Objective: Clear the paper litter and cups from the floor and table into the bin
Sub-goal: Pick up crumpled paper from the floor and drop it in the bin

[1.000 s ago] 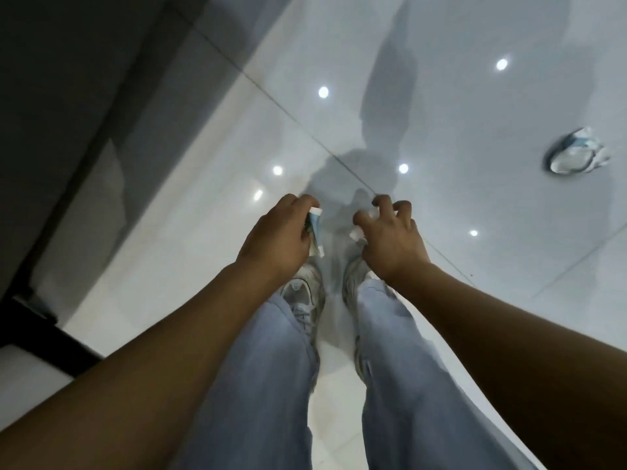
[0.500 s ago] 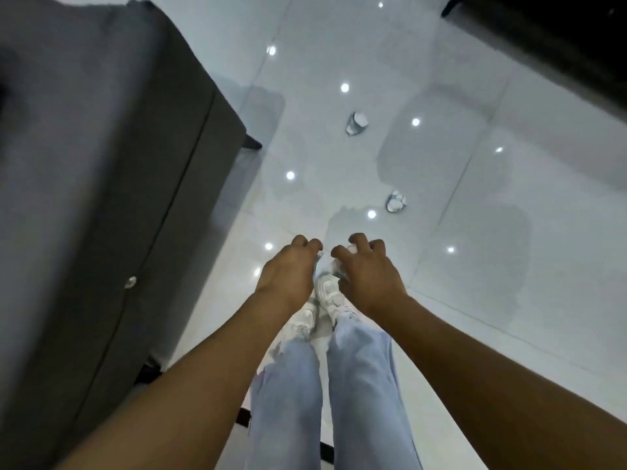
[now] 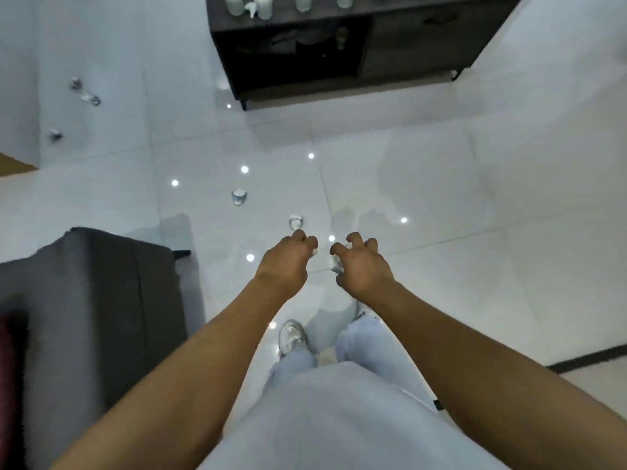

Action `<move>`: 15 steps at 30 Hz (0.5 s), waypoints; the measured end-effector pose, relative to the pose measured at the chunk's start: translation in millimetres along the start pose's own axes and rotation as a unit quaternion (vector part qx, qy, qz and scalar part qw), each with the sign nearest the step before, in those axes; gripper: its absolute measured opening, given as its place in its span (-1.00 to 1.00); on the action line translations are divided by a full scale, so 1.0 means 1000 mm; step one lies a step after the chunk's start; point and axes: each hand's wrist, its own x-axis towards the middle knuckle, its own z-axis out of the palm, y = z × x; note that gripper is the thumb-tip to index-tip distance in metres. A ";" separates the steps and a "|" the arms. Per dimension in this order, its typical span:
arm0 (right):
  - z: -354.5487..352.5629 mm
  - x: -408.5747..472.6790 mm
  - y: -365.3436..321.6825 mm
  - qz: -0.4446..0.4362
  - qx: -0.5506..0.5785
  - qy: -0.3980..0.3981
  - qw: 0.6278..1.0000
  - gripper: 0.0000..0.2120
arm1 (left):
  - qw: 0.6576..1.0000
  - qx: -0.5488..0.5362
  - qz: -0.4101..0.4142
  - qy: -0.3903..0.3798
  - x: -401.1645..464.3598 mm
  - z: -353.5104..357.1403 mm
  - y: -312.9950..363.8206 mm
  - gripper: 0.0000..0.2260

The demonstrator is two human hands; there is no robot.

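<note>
My left hand (image 3: pixel 286 262) and my right hand (image 3: pixel 361 269) are held out side by side above the white tiled floor. Each has its fingers curled round a small crumpled piece of white paper, of which only bits show: the left paper (image 3: pixel 315 251), the right paper (image 3: pixel 336 264). A crumpled cup (image 3: pixel 296 221) lies on the floor just beyond my left hand. Another crumpled cup (image 3: pixel 239 197) lies further left. Several more scraps (image 3: pixel 84 95) lie far left. White cups (image 3: pixel 302 1) stand on the dark table (image 3: pixel 339 15) at the top.
A grey sofa arm (image 3: pixel 95 300) stands at my left. The dark low table has an open shelf and thin legs. A wooden edge (image 3: pixel 13 166) shows at the far left. My legs and a white shoe (image 3: pixel 291 337) are below.
The view has swung up and round: the dark table and more floor litter have come into view, and the sofa now sits lower left. Both hands keep hold of their paper.
</note>
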 end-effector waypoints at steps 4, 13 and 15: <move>-0.027 -0.033 0.086 0.057 0.044 0.041 0.997 -0.61 | 0.996 0.038 0.080 -0.018 0.031 -0.003 0.096 -0.71; -0.070 -0.108 0.332 0.201 0.124 0.073 0.969 -0.57 | 0.977 0.016 0.203 -0.062 0.117 0.022 0.346 -0.81; -0.076 -0.127 0.378 0.233 0.139 0.077 0.959 -0.58 | 0.970 0.013 0.232 -0.075 0.131 0.027 0.397 -0.81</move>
